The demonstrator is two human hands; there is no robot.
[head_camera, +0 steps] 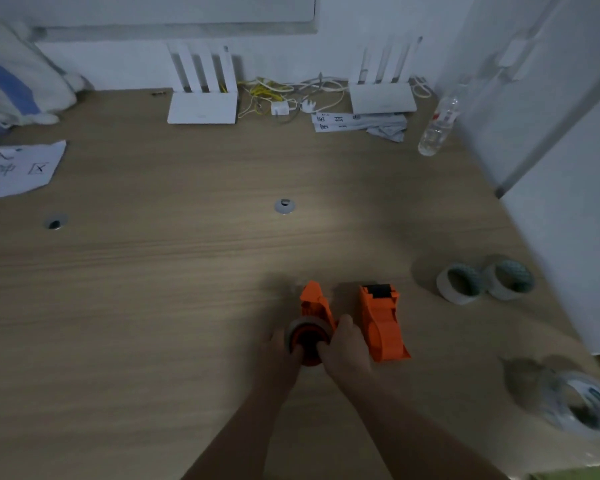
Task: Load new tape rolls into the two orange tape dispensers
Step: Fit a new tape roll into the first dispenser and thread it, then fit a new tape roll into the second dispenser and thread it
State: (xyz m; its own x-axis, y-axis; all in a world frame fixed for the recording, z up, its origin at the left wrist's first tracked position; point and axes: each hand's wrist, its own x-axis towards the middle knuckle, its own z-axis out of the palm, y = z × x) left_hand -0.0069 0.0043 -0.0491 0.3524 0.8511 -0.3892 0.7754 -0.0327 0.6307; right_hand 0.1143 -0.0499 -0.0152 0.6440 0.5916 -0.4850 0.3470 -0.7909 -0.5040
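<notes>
An orange tape dispenser (pixel 313 303) stands on the wooden desk (pixel 187 289) near the front middle. A grey tape roll (pixel 305 326) sits around its orange hub. My left hand (pixel 280 358) holds the roll from the left, and my right hand (pixel 345 351) grips it from the right. The second orange dispenser (pixel 381 323) lies just to the right of my right hand, untouched. Two more tape rolls (pixel 459 283) (pixel 509 278) rest side by side further right. Another roll (pixel 579 403) lies blurred at the desk's front right corner.
Two white routers (pixel 201 105) (pixel 383 97) stand at the back with tangled cables (pixel 284 95) between them. A plastic bottle (pixel 437 126) leans at the back right beside a white panel (pixel 551 168). Paper sheets (pixel 21 169) and cloth (pixel 18 88) lie at the left.
</notes>
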